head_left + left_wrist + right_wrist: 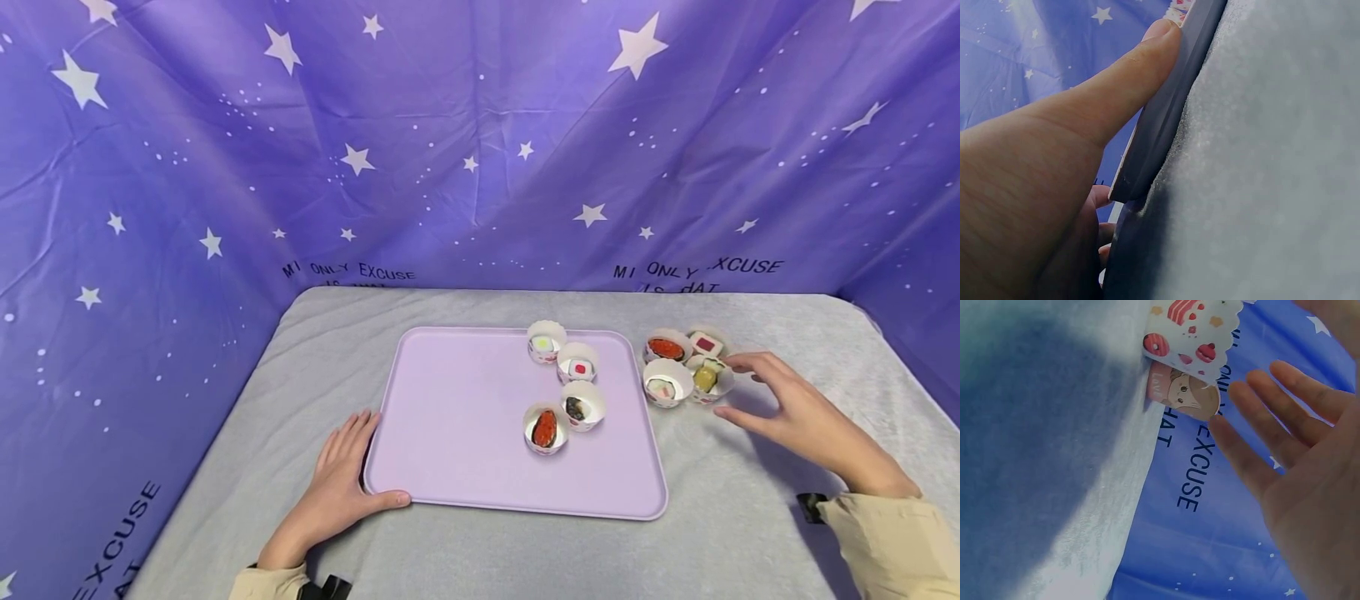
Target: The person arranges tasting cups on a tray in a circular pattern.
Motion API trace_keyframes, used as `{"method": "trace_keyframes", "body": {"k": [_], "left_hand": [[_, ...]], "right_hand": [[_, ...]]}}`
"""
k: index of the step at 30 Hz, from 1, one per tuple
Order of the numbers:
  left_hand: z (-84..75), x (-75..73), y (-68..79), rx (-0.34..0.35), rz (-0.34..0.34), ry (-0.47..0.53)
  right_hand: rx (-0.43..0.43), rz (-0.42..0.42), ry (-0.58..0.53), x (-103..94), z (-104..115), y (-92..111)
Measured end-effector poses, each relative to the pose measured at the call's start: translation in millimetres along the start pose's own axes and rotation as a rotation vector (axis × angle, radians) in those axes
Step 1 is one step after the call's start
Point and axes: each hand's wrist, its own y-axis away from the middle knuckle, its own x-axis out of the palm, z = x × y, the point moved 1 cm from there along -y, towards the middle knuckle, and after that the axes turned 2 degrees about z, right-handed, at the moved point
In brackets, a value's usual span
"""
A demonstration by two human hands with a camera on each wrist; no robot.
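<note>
Sleeve (892, 537) nearest; "Love" on cup (1182, 392) legible only right-wrist view

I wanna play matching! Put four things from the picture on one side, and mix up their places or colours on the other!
Things:
1. Left hand
2. Starry backdrop
3. Right hand
4. Tray

Places or colours:
A. Beside the bunched cups off the tray
B. Pale purple, with four more cups on it
C. At the tray's near left corner
D. Blue-purple with white stars

Right pairs: 1-C, 2-D, 3-A, 4-B
</note>
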Motion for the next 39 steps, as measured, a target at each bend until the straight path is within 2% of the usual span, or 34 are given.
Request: {"method": "trace_keyframes", "body": {"k": [5, 9, 21, 31, 39], "left_hand": [[-0.4, -0.5, -0.2, -0.003, 0.001, 0.005], [0.0, 0.5, -0.1, -0.007, 0.009, 0.005], [-0.2, 0.5, -1.0, 0.007, -0.001, 0.011], [1.2, 0.9, -1.6, 0.006, -0.001, 0.006], [0.8, -0.2, -1.5, 0.0, -0.003, 0.009]], "right_hand": [[0.046, 0.051, -0.025, -1.3, -5.6, 0.2], [0.051, 0.078, -0.035, -0.6, -9.8, 1.0], [-0.009, 0.061, -0.03, 3.6, -16.3, -4.7], [0.044, 0.096, -0.031, 1.8, -19.0, -8.7], [-0.001, 0.076, -0.013, 6.7, -18.6, -17.7]]}}
